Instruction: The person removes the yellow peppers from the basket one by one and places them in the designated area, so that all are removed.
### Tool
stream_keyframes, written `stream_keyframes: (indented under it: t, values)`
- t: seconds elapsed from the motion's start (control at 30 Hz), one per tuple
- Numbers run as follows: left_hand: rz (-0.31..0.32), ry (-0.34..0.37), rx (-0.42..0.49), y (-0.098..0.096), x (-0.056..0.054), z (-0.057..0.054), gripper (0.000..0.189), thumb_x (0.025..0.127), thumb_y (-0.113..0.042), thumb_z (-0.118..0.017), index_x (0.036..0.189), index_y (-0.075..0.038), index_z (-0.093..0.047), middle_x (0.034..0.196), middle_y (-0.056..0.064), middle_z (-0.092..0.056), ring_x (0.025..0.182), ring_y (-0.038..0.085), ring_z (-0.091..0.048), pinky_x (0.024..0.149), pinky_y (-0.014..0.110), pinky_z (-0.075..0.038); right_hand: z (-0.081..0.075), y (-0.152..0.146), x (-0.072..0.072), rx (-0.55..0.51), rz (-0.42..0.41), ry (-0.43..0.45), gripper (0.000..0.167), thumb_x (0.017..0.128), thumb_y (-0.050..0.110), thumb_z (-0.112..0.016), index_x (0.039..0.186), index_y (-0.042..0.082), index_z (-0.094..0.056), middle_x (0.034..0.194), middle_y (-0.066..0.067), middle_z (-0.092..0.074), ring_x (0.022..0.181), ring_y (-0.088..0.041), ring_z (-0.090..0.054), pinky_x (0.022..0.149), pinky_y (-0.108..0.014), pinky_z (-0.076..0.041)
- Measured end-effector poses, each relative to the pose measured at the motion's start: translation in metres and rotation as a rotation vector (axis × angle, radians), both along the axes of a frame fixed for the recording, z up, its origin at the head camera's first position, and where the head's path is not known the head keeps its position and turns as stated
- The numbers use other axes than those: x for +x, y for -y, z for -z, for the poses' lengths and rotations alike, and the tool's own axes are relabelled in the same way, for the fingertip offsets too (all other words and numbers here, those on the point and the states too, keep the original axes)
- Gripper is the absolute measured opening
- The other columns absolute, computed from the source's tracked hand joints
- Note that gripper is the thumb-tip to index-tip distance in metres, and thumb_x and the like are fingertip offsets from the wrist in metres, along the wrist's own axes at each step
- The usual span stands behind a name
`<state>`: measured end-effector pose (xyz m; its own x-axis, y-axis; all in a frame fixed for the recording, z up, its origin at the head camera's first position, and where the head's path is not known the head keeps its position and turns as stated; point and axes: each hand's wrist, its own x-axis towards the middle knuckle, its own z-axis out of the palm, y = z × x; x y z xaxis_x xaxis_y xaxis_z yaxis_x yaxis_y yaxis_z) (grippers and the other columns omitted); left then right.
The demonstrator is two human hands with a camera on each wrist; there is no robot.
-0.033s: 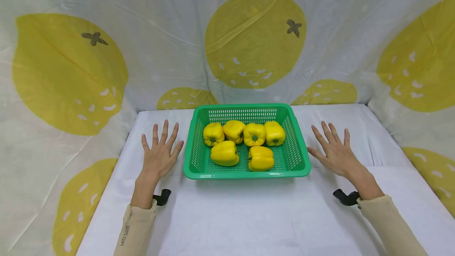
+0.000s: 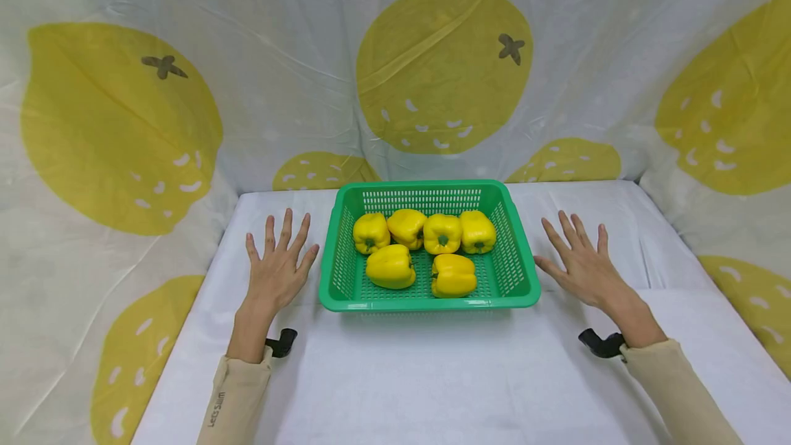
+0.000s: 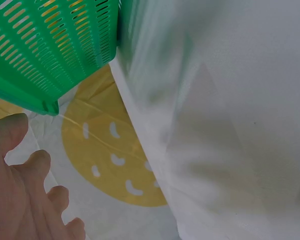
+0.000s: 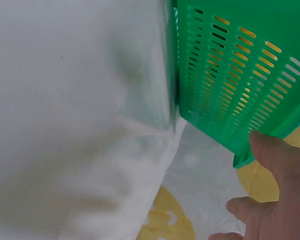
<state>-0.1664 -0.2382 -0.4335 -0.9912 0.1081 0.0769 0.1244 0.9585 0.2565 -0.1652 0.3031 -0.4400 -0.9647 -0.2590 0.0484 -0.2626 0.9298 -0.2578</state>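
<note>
A green plastic basket (image 2: 432, 305) with slotted sides stands in the middle of the table, holding several yellow bell peppers. Four-in-a-row peppers, among them one with its green stem facing me (image 2: 442, 233), lie at the back; a pepper on its side (image 2: 391, 267) and another pepper (image 2: 454, 276) lie in front. My left hand (image 2: 278, 277) is spread palm down left of the basket, holding nothing. To the right, my right hand (image 2: 583, 270) is likewise spread, its thumb tip close to the rim. Both wrist views show the basket's side wall (image 3: 20, 85) near the fingers.
White cloth covers the table (image 2: 426, 376). Behind it and at both sides hangs a pale curtain (image 2: 296, 74) printed with big yellow lemons. A black wrist mount (image 2: 283, 343) sits by the left cuff, and a similar black mount (image 2: 602, 343) by the right.
</note>
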Motion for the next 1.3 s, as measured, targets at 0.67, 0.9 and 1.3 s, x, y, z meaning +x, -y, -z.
stream_keyframes:
  t: [0.67, 0.9, 1.3]
  values:
    - [0.120, 0.127, 0.418, -0.017, 0.001, 0.005, 0.064, 0.113, -0.047, -0.028, 0.168, -0.026, -0.002, 0.175, 0.009, 0.007, 0.160, 0.042, 0.013, 0.117, 0.076, 0.013, -0.017, 0.011, -0.007, -0.102, -0.069, 0.010, 0.077, 0.109, 0.041, -0.047, 0.168, 0.014, -0.005, 0.172, -0.026, 0.000, 0.159, -0.048, -0.001, 0.120, -0.071, 0.014]
    - [0.134, 0.183, 0.620, -0.028, 0.001, 0.011, 0.064, 0.113, -0.045, -0.030, 0.168, -0.028, -0.001, 0.176, 0.005, 0.004, 0.161, 0.039, 0.011, 0.118, 0.076, 0.011, -0.023, 0.017, -0.008, -0.164, -0.101, 0.039, 0.075, 0.110, 0.038, -0.046, 0.168, 0.013, -0.005, 0.173, -0.025, 0.001, 0.158, -0.049, -0.002, 0.121, -0.070, 0.014]
    - [0.155, 0.293, 0.930, -0.036, 0.004, 0.016, 0.058, 0.115, -0.040, -0.027, 0.166, -0.038, -0.001, 0.176, -0.002, 0.004, 0.162, 0.031, 0.005, 0.125, 0.068, -0.001, -0.036, 0.040, -0.010, -0.385, -0.193, 0.150, 0.077, 0.109, 0.037, -0.052, 0.168, 0.016, -0.008, 0.175, -0.017, 0.000, 0.160, -0.045, 0.002, 0.124, -0.068, 0.003]
